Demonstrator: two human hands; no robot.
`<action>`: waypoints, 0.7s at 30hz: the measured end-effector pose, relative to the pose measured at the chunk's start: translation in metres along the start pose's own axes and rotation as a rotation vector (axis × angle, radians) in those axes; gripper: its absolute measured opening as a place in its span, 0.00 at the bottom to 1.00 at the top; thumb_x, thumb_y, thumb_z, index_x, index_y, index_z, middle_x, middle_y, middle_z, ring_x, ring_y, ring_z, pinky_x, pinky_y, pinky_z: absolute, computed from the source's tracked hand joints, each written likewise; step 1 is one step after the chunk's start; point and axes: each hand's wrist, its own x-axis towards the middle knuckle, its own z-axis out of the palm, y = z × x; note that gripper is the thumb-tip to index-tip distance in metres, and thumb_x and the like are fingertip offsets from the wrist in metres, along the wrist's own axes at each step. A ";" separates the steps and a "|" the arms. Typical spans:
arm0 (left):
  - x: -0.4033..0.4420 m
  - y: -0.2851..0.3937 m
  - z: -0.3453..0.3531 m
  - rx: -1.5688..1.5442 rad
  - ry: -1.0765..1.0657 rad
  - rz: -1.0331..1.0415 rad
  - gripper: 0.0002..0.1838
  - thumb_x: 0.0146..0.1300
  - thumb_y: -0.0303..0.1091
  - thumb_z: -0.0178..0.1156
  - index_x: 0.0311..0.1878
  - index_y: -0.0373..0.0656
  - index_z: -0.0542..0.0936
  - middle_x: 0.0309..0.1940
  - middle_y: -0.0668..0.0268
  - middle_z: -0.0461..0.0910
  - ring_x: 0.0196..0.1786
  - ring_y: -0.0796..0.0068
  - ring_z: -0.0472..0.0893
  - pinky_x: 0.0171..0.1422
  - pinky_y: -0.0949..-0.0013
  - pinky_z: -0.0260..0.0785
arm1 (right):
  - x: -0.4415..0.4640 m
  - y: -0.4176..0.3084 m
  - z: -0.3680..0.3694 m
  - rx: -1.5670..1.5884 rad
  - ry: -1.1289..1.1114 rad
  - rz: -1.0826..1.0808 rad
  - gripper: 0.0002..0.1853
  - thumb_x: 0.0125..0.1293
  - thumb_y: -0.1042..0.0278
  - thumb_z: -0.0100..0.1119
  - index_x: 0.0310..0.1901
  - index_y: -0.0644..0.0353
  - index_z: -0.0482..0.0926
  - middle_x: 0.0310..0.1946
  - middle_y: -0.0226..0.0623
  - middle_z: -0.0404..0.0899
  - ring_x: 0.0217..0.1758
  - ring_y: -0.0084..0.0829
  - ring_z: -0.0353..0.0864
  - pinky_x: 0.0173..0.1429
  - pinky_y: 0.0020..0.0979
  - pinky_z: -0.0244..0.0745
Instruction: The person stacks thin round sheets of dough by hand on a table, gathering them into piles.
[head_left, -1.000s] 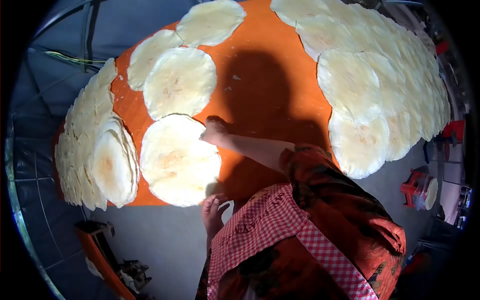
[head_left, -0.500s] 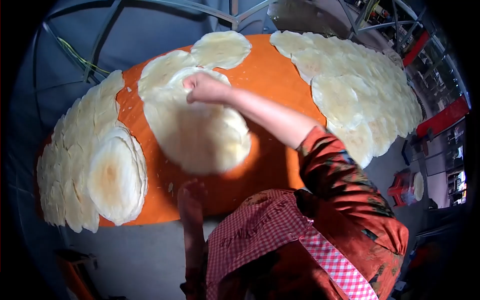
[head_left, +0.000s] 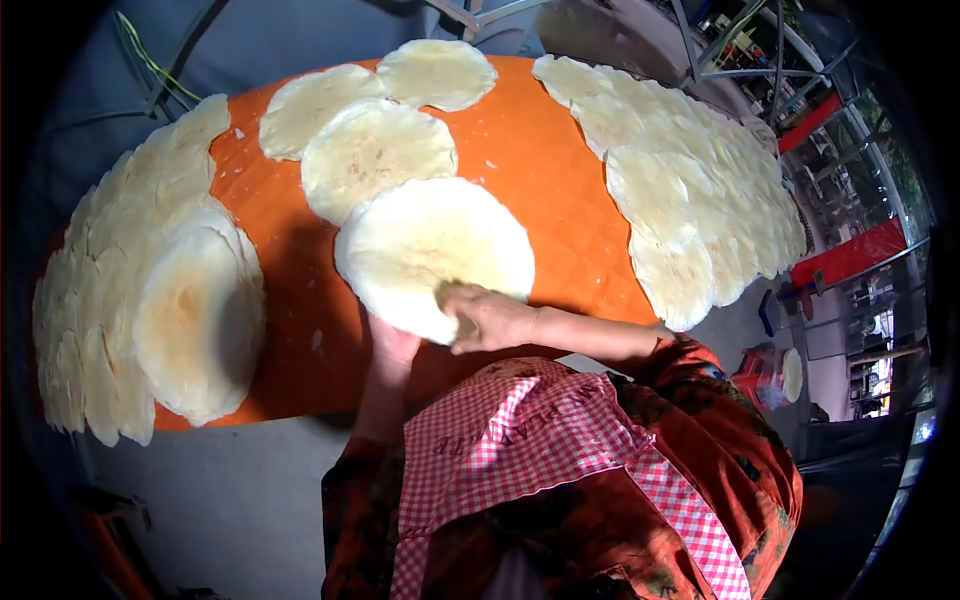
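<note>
item: one flatbread (head_left: 435, 235), round, pale, thin, with a faint brown patch; located at the near middle of the orange-topped counter (head_left: 560, 180), in front of the wearer.

hands: right hand (head_left: 490, 318), narrow, fingers bent over the upper face and gathered on the near edge, holding it; left hand (head_left: 395, 342), below the near left edge, its fingers hidden beneath, so whether they are closed cannot be told.

risks, as judged: tearing or creasing at the near edge, should the right hand pull harder than so thin a sheet bears; sagging or folding at the far side, should the hands lift from the near edge alone; catching on the second flatbread (head_left: 375, 160), whose near edge the first one covers in this view, contact uncertain.

beyond: a third flatbread (head_left: 320, 100) and a fourth flatbread (head_left: 437, 72), touching or overlapping.

left side: a stack of flatbreads (head_left: 180, 310), beside overlapping rows (head_left: 100, 280).

right side: a broad spread of overlapping flatbreads (head_left: 710, 200).

containers: one possible, a red object (head_left: 755, 370) beyond the right end, tub or stool; contents cannot be made out.
</note>
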 end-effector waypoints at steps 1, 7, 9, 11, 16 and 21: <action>-0.002 -0.003 -0.004 -0.014 -0.001 -0.026 0.30 0.72 0.53 0.41 0.68 0.40 0.61 0.63 0.57 0.67 0.64 0.59 0.69 0.66 0.57 0.66 | 0.005 -0.001 0.001 0.103 0.040 0.047 0.34 0.54 0.62 0.65 0.62 0.62 0.64 0.65 0.50 0.61 0.68 0.50 0.62 0.67 0.43 0.66; -0.010 -0.022 -0.007 0.177 0.097 0.021 0.33 0.71 0.58 0.38 0.69 0.43 0.58 0.65 0.61 0.65 0.67 0.63 0.66 0.67 0.59 0.63 | 0.034 -0.016 0.017 0.261 0.191 0.277 0.30 0.61 0.57 0.59 0.62 0.62 0.65 0.65 0.51 0.62 0.65 0.47 0.66 0.68 0.39 0.65; -0.017 -0.018 0.007 0.162 0.081 0.005 0.37 0.69 0.63 0.38 0.71 0.45 0.55 0.67 0.62 0.62 0.68 0.64 0.63 0.68 0.59 0.62 | 0.033 -0.013 0.017 0.315 0.195 0.317 0.28 0.62 0.61 0.57 0.62 0.63 0.65 0.63 0.52 0.66 0.63 0.46 0.70 0.66 0.38 0.67; -0.026 -0.015 0.007 0.108 0.073 -0.077 0.42 0.66 0.69 0.37 0.73 0.48 0.51 0.70 0.63 0.57 0.71 0.63 0.60 0.70 0.55 0.58 | 0.027 -0.008 0.013 0.433 0.201 0.347 0.26 0.63 0.66 0.53 0.62 0.65 0.66 0.59 0.52 0.70 0.59 0.46 0.74 0.63 0.38 0.70; -0.033 -0.020 0.015 0.109 0.059 -0.098 0.37 0.69 0.61 0.40 0.73 0.47 0.53 0.70 0.62 0.59 0.71 0.62 0.61 0.70 0.52 0.57 | 0.018 -0.011 0.015 0.185 0.460 0.178 0.18 0.63 0.71 0.47 0.54 0.66 0.74 0.38 0.58 0.79 0.41 0.52 0.80 0.48 0.41 0.76; -0.037 -0.025 -0.010 0.415 0.206 -0.033 0.31 0.67 0.39 0.53 0.69 0.37 0.57 0.62 0.57 0.67 0.63 0.64 0.69 0.67 0.60 0.63 | 0.015 -0.008 0.023 0.111 0.482 0.181 0.17 0.60 0.72 0.53 0.50 0.66 0.76 0.44 0.55 0.79 0.43 0.49 0.81 0.47 0.39 0.77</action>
